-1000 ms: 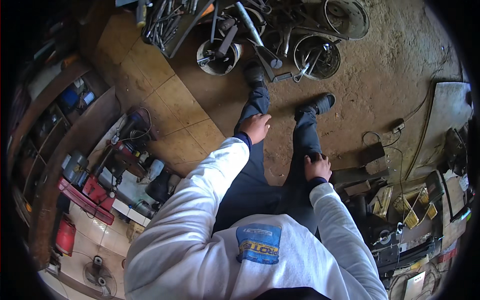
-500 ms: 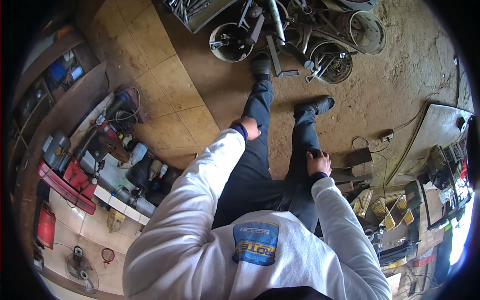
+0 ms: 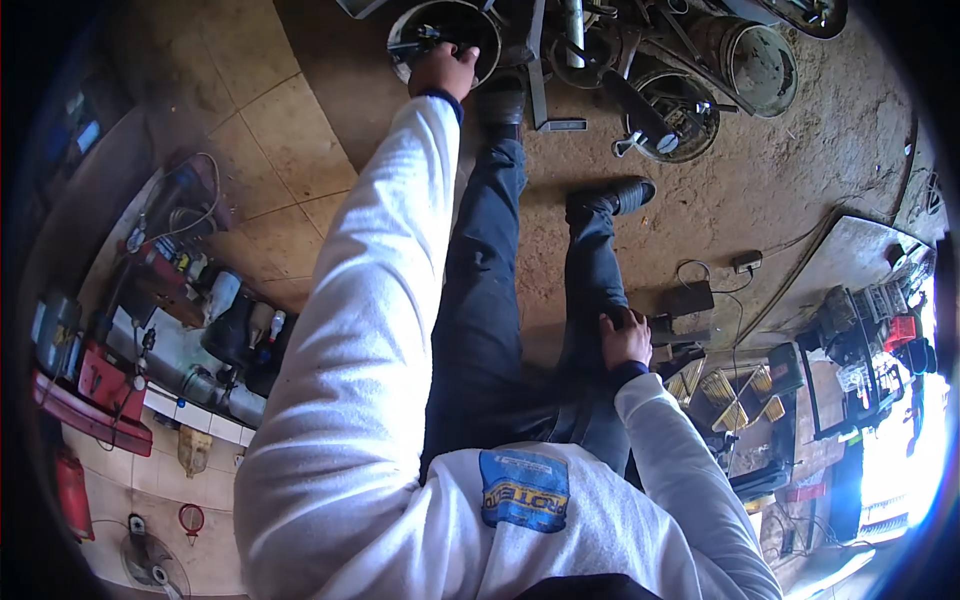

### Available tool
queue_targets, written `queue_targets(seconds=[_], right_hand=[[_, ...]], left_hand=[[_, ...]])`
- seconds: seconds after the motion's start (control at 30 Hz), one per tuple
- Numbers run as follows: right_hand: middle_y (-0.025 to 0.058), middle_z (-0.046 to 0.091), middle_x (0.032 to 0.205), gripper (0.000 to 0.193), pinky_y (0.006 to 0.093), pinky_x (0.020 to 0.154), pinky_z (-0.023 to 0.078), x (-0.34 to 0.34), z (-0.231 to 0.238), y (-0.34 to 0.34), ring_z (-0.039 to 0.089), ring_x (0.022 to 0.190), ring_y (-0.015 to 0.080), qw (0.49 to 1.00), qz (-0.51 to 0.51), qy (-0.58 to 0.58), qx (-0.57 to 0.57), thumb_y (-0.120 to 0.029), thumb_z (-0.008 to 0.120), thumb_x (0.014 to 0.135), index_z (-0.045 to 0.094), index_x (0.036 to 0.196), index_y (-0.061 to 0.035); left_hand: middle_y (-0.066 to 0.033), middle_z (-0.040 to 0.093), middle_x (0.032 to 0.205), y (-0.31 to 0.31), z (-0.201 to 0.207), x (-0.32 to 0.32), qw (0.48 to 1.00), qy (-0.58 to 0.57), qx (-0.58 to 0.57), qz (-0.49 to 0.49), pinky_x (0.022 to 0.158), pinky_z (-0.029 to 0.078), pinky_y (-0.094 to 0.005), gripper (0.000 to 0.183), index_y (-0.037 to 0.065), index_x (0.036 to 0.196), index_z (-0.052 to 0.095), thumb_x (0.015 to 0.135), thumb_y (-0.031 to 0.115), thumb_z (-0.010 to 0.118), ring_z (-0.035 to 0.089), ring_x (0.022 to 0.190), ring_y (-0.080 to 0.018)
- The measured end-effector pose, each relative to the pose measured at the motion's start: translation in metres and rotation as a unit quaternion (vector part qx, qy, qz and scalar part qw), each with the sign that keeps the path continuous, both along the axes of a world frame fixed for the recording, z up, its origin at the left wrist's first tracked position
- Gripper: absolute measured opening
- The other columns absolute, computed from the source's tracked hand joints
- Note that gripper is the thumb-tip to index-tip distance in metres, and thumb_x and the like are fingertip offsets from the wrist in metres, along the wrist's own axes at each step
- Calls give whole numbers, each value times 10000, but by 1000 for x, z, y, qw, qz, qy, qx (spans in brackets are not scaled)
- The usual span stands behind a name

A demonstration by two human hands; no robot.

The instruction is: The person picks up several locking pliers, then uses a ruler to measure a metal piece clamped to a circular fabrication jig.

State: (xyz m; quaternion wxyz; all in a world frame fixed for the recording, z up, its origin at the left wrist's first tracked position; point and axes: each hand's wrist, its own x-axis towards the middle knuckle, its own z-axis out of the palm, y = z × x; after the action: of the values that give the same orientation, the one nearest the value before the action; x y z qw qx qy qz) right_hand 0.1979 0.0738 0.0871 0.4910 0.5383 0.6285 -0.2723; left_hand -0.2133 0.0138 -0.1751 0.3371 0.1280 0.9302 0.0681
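Note:
My left hand (image 3: 443,70) reaches over the rim of a round bucket (image 3: 492,62) at the top of the view, beyond my left foot. Its fingers are at a dark tool (image 3: 425,38) inside; the back of the hand hides whether they grip it. My right hand (image 3: 625,340) rests on my right knee with its fingers lying over the dark trousers, holding nothing. Both arms wear white sleeves with dark cuffs.
A metal angle piece (image 3: 538,95) lies by my left shoe. Right of it stand a bucket of tools (image 3: 690,135) and another bucket (image 3: 762,68). A black box with a cable (image 3: 688,297) lies right of my knee. Red machinery (image 3: 105,385) is at left.
My left hand has left my left knee and stretched forward to the bucket. My right hand stays on the right knee. The whole view has shifted slightly.

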Motion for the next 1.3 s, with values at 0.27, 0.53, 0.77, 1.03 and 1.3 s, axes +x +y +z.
queue_targets(seconds=[0.27,0.53,0.77,1.03,1.3], right_hand=[[151,531,1264,470,476,981,408,3,-7,-5,484,1192,357,1000,-12,-25,-6,-438,596,821,590,1197,-157],[161,536,1247,475,482,979,408,5,-6,-9,489,1182,362,999,-18,-38,-3,-457,579,826,595,1190,-151],[171,530,1252,487,488,982,404,-6,-2,2,482,1191,360,998,-28,-43,-22,-469,572,831,590,1194,-146],[167,509,1286,511,472,998,390,-4,-2,5,464,1216,348,997,-36,-49,-39,-461,572,833,577,1231,-139],[170,549,1250,590,443,999,372,-47,-36,-11,503,1161,318,928,-302,212,-48,-506,534,898,501,1292,-69]], left_hand=[[-209,661,985,-3,-20,0,985,-24,-64,-160,846,486,-465,392,30,904,674,913,390,516,618,954,-398],[-213,602,765,-68,104,-14,986,-65,134,-75,638,441,-443,311,25,830,607,932,310,535,578,734,-402],[-6,474,641,-128,154,0,963,-205,145,101,563,380,-284,392,20,910,622,944,403,547,438,607,-116],[54,457,679,-128,175,29,928,-265,202,169,580,363,-219,416,23,993,650,941,424,552,412,632,-57],[10,487,628,-82,212,127,911,-320,216,146,555,385,-269,309,28,858,619,961,305,530,414,597,-72]])
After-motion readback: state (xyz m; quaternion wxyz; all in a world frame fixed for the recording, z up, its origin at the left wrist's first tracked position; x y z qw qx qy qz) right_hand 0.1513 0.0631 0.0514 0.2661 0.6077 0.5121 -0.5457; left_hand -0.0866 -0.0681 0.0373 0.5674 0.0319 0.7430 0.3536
